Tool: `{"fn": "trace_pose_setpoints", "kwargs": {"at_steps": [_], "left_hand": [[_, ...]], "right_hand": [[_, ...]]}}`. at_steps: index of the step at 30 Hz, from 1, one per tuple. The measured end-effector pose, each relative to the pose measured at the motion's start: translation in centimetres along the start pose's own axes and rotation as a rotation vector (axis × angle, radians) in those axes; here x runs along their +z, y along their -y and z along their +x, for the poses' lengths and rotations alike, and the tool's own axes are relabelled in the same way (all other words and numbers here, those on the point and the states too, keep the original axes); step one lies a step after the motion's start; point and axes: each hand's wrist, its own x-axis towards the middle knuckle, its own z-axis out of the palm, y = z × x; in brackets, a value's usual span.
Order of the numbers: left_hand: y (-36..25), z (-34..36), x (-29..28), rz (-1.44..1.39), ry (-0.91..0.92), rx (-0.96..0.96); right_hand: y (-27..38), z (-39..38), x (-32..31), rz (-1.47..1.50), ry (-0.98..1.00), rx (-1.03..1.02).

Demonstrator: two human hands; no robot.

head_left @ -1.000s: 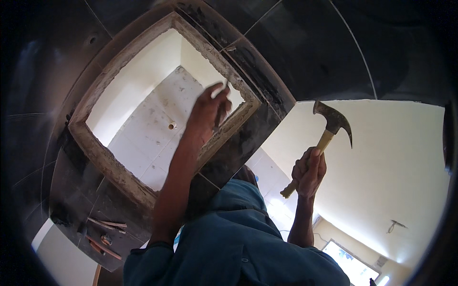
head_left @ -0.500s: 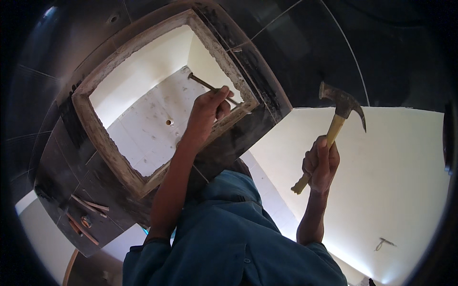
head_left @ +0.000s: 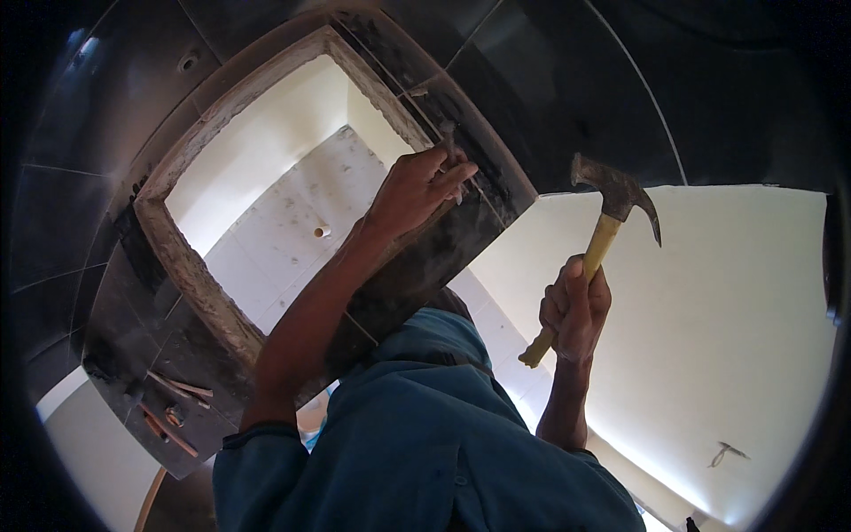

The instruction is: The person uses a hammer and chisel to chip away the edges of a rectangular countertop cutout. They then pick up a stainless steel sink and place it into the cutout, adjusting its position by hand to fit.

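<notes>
My left hand (head_left: 409,193) is closed around a slim metal chisel (head_left: 449,140) at the right corner of a rough-edged rectangular opening. This opening is cut in a dark stone countertop (head_left: 399,297), and its chipped rim (head_left: 199,279) shows pale. The chisel stands fairly upright, its head above my fingers and its lower end just below them; whether the tip touches the stone I cannot tell. Off to the right, my right hand (head_left: 578,306) grips a claw hammer (head_left: 612,204) by its yellowish handle, head raised and apart from the chisel.
Several thin stick-like tools (head_left: 168,426), some orange, lie on the countertop's left part. Dark tiled wall (head_left: 567,97) rises behind. Through the opening show a pale dusty floor (head_left: 288,226) and a yellowish pipe stub (head_left: 322,231). A wire (head_left: 727,453) hangs from the light surface at right.
My left hand has moved right with the chisel, from over the opening to its right corner, and the chisel has turned more upright. The hammer has shifted slightly left.
</notes>
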Motion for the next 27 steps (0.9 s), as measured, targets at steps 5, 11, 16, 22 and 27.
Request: {"fn": "trace_pose_setpoints", "kwargs": {"at_steps": [5, 11, 16, 22, 27], "left_hand": [[0.2, 0.2, 0.6, 0.205, -0.010, 0.142], [0.2, -0.9, 3.9, 0.507, -0.056, 0.423], [2.8, -1.2, 12.4, 0.545, -0.334, 0.672], [3.0, -0.2, 13.9, 0.353, -0.310, 0.696], [4.2, 2.2, 13.1, 0.269, -0.400, 0.659]], "right_hand": [[-1.3, -1.2, -1.2, 0.062, 0.001, -0.032], [-1.4, -2.3, -1.5, 0.047, -0.039, -0.019], [-1.7, -2.4, -1.7, 0.045, -0.060, 0.044], [-1.7, -3.1, -2.1, -0.006, -0.078, 0.030], [-1.0, -2.8, -1.4, -0.036, -0.087, 0.040]]}}
